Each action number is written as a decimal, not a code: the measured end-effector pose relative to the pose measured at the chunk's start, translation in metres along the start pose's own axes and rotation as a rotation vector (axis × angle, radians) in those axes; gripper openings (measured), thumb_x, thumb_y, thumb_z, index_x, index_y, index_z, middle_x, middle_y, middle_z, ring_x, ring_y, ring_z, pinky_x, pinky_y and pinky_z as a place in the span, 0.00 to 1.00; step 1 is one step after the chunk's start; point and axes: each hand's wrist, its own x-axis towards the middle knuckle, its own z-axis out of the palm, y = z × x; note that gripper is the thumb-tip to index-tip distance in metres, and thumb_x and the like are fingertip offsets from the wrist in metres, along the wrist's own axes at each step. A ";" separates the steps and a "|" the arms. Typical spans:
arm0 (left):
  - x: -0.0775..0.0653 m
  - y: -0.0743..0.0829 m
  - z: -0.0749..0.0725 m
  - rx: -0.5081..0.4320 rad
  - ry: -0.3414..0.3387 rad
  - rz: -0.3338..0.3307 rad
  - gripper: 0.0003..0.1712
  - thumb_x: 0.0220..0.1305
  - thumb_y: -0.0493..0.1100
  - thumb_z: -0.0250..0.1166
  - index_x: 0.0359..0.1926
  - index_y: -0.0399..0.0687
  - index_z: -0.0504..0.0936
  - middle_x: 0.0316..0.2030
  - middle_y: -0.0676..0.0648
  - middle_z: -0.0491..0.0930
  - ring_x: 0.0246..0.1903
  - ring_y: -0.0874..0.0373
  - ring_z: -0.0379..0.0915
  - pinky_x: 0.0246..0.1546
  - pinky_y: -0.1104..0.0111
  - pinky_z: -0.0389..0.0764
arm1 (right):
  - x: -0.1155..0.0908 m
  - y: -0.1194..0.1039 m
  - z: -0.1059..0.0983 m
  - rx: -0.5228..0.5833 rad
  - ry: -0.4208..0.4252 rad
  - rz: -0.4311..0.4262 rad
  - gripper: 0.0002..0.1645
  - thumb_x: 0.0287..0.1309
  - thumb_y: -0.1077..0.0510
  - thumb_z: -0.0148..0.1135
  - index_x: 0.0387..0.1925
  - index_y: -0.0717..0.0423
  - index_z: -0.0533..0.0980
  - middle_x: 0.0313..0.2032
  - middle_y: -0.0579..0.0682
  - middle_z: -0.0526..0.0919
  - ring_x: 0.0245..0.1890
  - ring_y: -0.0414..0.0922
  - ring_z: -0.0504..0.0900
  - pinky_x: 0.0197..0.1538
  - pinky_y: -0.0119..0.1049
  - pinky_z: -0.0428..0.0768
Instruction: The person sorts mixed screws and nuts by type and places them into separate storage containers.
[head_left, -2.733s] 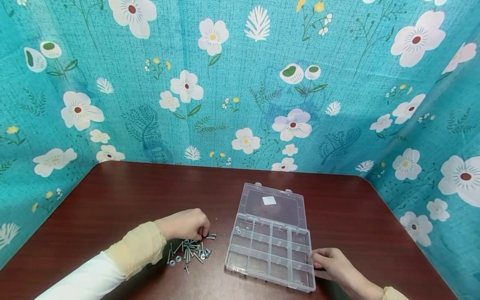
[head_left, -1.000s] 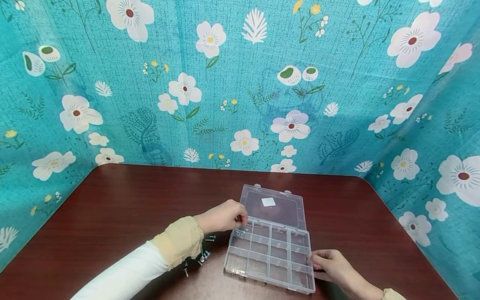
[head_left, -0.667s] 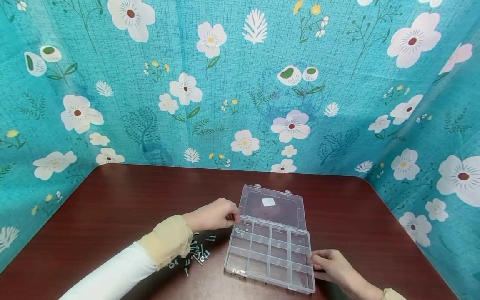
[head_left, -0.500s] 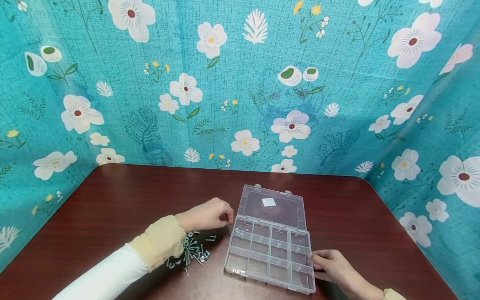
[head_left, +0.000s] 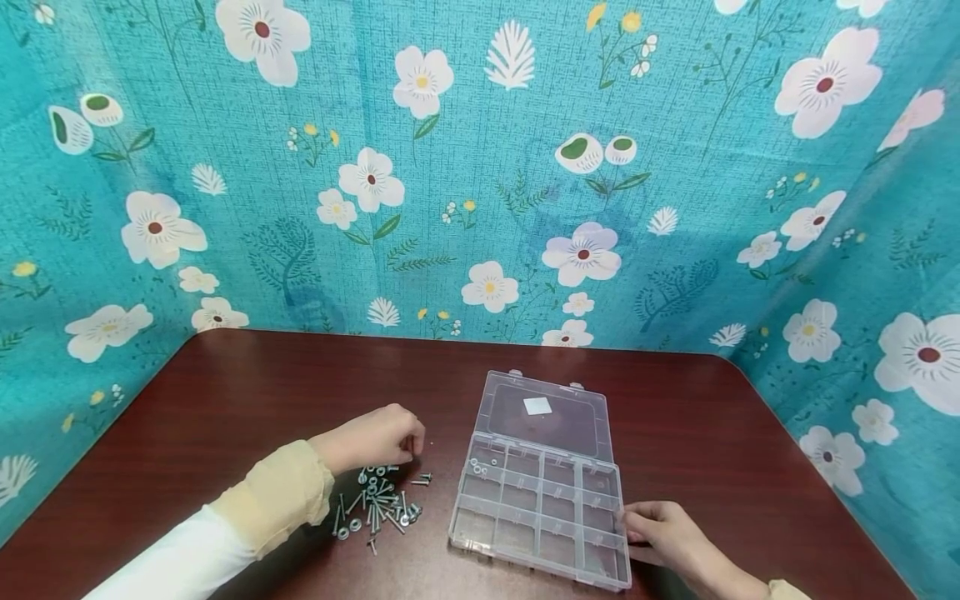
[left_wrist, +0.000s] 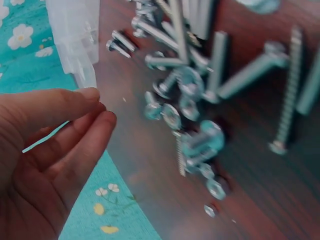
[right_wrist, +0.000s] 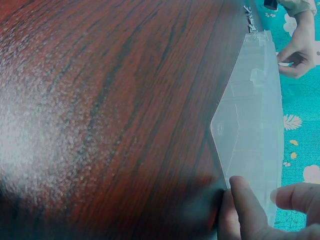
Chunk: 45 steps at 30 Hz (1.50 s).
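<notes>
My left hand hovers at the back of a pile of bolts, screws, nuts and washers. In the left wrist view its thumb and fingertips come close together, with nothing seen between them. A clear plastic compartment box stands to the right of the pile, its lid laid open toward the back. Several small nuts lie in its back left compartment. My right hand grips the box's right side, thumb on the rim and fingers lower, as the right wrist view also shows.
All this rests on a dark red wooden table. Two short bolts lie apart between pile and box. A white sticker marks the lid. A blue flowered cloth hangs behind the table and along its sides.
My left hand has gone from the box's back left compartment leftward to the pile. One more small nut lies in that compartment than 2.7 s ago. The right hand keeps its grip.
</notes>
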 end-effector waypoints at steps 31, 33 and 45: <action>-0.020 -0.007 0.005 -0.019 -0.116 -0.224 0.12 0.40 0.29 0.71 0.23 0.48 0.78 0.19 0.54 0.74 0.20 0.64 0.68 0.22 0.71 0.74 | 0.000 0.000 0.002 -0.026 0.029 0.002 0.26 0.64 0.62 0.47 0.47 0.89 0.62 0.34 0.53 0.79 0.36 0.44 0.78 0.43 0.44 0.81; -0.019 -0.007 0.007 -0.020 -0.125 -0.216 0.13 0.40 0.27 0.69 0.23 0.48 0.77 0.18 0.55 0.73 0.19 0.65 0.66 0.21 0.71 0.72 | -0.001 0.000 0.002 -0.027 0.030 0.002 0.26 0.64 0.62 0.47 0.47 0.89 0.62 0.34 0.54 0.79 0.37 0.44 0.78 0.43 0.45 0.81; -0.009 -0.005 0.005 0.011 -0.056 -0.029 0.14 0.34 0.24 0.66 0.18 0.46 0.75 0.19 0.54 0.68 0.19 0.65 0.60 0.18 0.75 0.66 | 0.000 0.003 0.001 -0.030 0.014 -0.026 0.28 0.63 0.61 0.48 0.47 0.89 0.63 0.37 0.56 0.80 0.38 0.45 0.78 0.44 0.46 0.81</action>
